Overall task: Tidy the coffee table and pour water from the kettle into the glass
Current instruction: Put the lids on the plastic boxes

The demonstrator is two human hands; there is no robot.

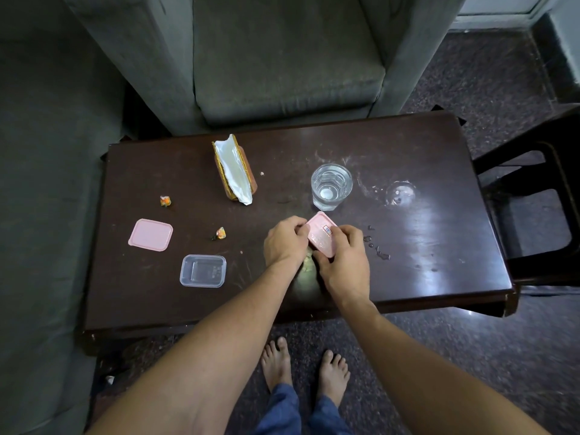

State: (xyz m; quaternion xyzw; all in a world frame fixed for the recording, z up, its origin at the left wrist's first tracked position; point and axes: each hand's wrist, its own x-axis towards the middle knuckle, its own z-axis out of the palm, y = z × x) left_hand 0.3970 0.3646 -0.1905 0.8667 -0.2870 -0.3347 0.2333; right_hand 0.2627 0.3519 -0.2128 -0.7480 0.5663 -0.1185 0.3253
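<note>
**Coffee table: both hands on pink-lidded box, glass just beyond**

Grey upholstered armchair (282,58) stands at the far side of a dark brown wooden coffee table (439,171), over speckled dark flooring; a dark stool sits at the table's right end. The tabletop is scuffed, with water droplets (381,253) and a wet ring (401,193) on its right half.

Near the far edge on the left, a brown napkin holder with white paper (234,169) stands upright. A clear faceted drinking glass (331,186), holding some water, stands right of centre. At front left lie a clear rectangular plastic container (203,270), uncovered, and, apart from it, a pink square plastic lid (151,234). Two small orange sweet wrappers (165,201) (221,233) lie near these.

At the middle front, left hand (284,243) and right hand (343,262) both grip a small pink-lidded rectangular box (320,238), fingers curled on its opposite ends. The box is tilted, its far corner just short of the glass. No contact between hands and glass.
</note>
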